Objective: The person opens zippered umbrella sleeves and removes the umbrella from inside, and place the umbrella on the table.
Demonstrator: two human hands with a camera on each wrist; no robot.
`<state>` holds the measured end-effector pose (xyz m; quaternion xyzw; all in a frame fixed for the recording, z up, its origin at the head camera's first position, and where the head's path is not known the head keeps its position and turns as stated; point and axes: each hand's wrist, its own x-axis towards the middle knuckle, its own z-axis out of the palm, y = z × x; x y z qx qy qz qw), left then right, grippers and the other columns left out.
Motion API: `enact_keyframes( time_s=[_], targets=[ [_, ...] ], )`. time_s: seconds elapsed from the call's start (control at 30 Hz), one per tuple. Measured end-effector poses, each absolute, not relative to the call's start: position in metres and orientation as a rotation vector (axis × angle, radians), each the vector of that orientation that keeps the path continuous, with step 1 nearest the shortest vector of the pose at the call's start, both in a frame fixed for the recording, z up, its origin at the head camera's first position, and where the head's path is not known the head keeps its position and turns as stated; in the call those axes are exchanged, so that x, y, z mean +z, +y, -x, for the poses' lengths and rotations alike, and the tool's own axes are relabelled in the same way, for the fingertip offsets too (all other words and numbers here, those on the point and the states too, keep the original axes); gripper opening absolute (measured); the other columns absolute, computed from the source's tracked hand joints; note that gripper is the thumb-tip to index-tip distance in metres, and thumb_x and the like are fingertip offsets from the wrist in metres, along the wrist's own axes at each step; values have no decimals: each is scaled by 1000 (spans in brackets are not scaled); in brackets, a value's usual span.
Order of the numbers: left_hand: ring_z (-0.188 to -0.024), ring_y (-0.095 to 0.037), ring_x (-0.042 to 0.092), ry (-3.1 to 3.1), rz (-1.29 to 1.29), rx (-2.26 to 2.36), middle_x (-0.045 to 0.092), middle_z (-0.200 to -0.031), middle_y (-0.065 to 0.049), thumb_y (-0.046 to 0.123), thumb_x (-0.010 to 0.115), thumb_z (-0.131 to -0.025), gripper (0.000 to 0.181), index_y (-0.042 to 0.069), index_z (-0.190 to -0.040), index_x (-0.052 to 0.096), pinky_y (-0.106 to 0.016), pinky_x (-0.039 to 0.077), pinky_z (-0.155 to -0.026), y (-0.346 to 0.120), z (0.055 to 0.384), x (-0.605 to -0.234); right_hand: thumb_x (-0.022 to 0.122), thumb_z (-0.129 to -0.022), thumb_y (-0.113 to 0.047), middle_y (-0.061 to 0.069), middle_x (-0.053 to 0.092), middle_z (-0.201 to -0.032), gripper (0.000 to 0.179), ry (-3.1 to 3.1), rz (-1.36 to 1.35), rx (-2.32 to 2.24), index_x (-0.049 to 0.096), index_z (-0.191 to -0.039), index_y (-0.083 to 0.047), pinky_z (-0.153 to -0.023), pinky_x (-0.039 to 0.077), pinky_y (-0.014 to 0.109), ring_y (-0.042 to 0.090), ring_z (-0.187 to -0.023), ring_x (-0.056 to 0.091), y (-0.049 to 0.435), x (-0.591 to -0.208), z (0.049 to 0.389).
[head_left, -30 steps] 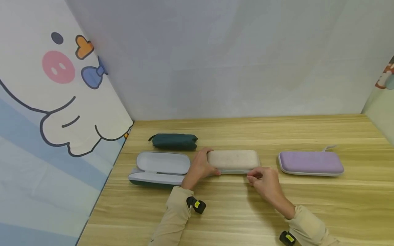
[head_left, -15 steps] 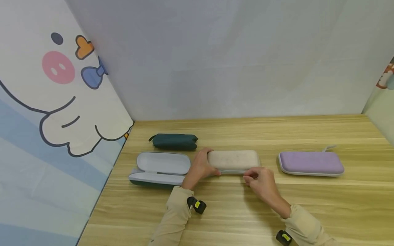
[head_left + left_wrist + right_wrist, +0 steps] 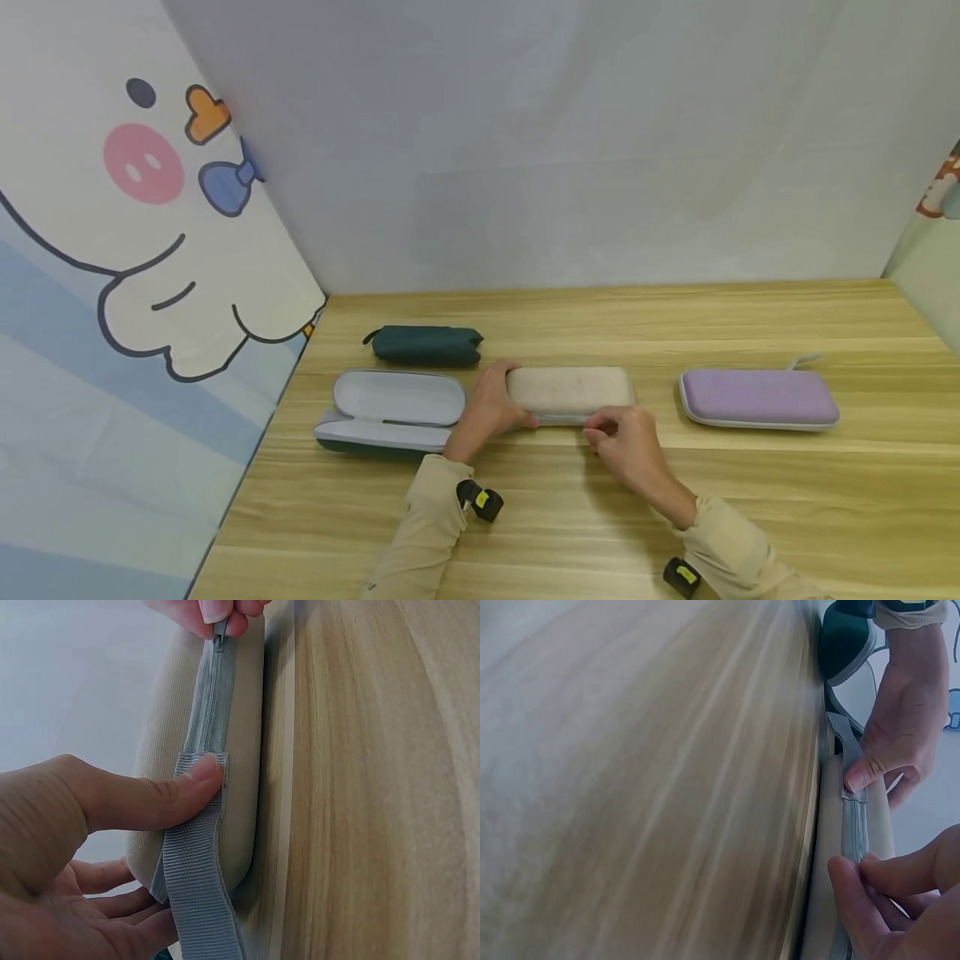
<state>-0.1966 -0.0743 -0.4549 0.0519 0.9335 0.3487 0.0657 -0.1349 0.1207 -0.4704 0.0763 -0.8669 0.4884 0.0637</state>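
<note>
Left hand [image 3: 491, 404]: I grip the 9 o'clock end of the beige case, thumb in front, fingers at the back.
Right hand [image 3: 630, 446]: I pinch the little zipper pull [image 3: 219, 636] with thumb and finger, at the case's 5 o'clock.
Beige case [image 3: 570, 390]: it lies between my hands, flat on the table, its long front side facing me at 6 o'clock.
Grey zipper [image 3: 211, 697]: it runs along that front side.
Grey strap [image 3: 196, 859]: my left thumb presses it on the zipper, and its tail pokes out toward 9 o'clock.
Open case [image 3: 397, 396]: at 9 o'clock from the beige one, pale inside, dark green outside, just beside my left hand.
Green pouch [image 3: 426, 345]: between 9 and 10 o'clock, behind the open case.
Purple case [image 3: 759, 396]: over at 3 o'clock, apart from my right hand, with a small grey loop sticking out behind.
Table [image 3: 570, 533]: wood with stripes, under everything.
Bird picture [image 3: 150, 250]: on the white sheet at 10 o'clock.
</note>
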Motion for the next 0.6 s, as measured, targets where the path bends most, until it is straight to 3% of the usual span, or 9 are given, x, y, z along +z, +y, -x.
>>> enact_keyframes(
  time_s=[0.6],
  targets=[
    [-112, -29, 53, 2821, -173, 1049, 57, -122, -13, 17, 94, -54, 85, 5, -128, 52, -40, 42, -95, -76, 193, -451, 67, -73, 15, 9, 65, -63, 10, -2620, -268, 1465, 69, -70, 5, -51, 47, 22, 11, -53, 58, 106, -468, 133]
  ],
)
